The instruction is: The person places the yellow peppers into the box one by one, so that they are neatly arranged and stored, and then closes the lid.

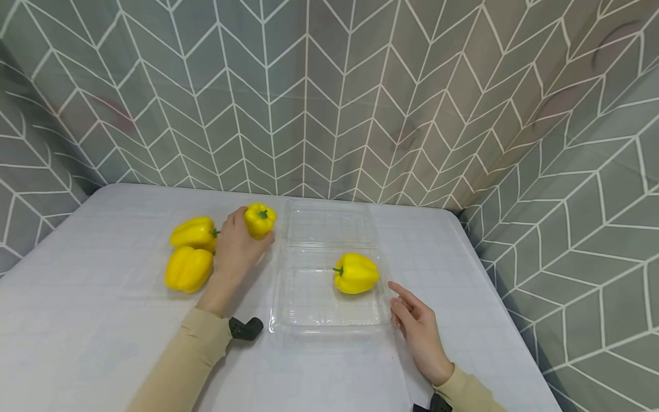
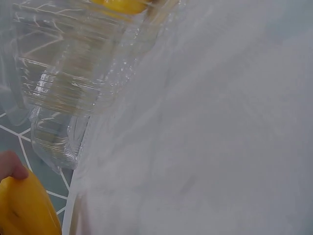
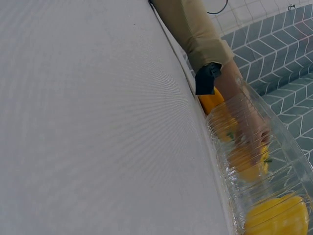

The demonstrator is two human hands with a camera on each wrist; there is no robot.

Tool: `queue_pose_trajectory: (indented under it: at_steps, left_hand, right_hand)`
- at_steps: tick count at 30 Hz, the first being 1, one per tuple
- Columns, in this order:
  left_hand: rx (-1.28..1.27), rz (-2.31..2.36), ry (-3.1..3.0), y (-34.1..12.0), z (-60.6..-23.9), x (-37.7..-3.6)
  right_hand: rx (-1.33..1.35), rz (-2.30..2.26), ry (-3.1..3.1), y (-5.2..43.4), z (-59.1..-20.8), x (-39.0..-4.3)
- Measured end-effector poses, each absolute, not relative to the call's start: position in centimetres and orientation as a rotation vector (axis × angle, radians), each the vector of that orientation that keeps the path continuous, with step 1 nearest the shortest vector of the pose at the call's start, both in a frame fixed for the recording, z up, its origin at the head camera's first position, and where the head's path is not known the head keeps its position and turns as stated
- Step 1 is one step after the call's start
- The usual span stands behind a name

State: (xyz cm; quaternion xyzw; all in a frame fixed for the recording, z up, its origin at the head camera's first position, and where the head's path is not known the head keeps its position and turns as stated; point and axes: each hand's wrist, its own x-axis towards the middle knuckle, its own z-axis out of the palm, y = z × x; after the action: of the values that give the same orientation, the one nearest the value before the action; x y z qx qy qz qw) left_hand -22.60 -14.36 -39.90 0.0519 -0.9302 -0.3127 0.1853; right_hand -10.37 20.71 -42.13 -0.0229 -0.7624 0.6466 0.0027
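We grip a yellow pepper (image 1: 259,220) w/ left hand (image 1: 235,245), right hand (image 1: 418,325) relaxed, holding nothing, near the clear tray (image 1: 288,309); a smooth pepper could slip or nudge the light tray.

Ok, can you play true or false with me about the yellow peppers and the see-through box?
1. The left hand holds a yellow pepper. True.
2. The clear box has three peppers inside. False: only one pepper lies in it.
3. Two more peppers lie on the table left of that hand. True.
4. The right hand holds a pepper. False: it rests open beside the box.
5. The box lid is closed. False: it lies open behind.
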Motion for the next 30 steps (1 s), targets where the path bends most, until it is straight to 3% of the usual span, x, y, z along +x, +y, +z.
queue_pose_trajectory:
  at_steps: [30]
  left_hand:
    - [0.090,-0.943,-2.590,-14.0,-39.3,-21.2]
  right_hand:
    - [-0.083,2.029,-2.399,20.9,-42.3,-10.4]
